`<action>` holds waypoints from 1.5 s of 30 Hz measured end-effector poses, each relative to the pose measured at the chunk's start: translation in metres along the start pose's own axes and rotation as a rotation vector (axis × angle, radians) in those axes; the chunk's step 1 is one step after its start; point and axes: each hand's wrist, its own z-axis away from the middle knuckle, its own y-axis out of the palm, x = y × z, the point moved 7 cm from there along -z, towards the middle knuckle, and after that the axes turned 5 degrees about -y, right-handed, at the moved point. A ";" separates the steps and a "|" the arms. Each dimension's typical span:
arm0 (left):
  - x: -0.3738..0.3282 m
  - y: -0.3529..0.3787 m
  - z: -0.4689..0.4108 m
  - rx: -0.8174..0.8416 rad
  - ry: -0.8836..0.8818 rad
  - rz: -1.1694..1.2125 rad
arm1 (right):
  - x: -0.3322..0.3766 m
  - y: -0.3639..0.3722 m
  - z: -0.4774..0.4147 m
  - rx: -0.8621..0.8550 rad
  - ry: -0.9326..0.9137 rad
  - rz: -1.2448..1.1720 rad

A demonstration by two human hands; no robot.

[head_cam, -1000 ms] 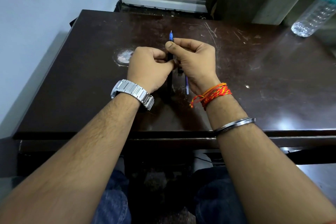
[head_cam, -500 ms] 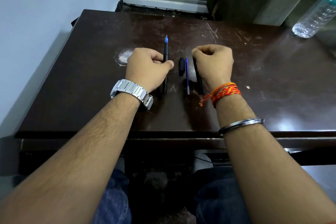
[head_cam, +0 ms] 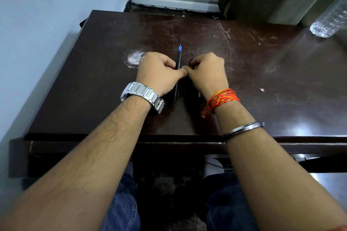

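Scratched dark table [head_cam: 262, 80], pale wall [head_cam: 47, 24]; left hand [head_cam: 157, 75] grips pen [head_cam: 178, 58]; right hand [head_cam: 208, 75] grasp unclear.

The right hand [head_cam: 206, 74] hides what lies under it; the left hand [head_cam: 157, 74] covers the pen [head_cam: 178, 58] midway; the bottle [head_cam: 330, 20] is cut off.

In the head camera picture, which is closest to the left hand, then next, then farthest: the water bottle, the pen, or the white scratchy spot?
1. Pen: pinched by the left hand, at its right side.
2. White scratchy spot: close beside that hand, on its left.
3. Water bottle: far away at the back right corner.
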 end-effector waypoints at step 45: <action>-0.010 0.018 0.010 0.303 -0.061 0.248 | 0.018 0.012 -0.006 0.033 0.093 -1.172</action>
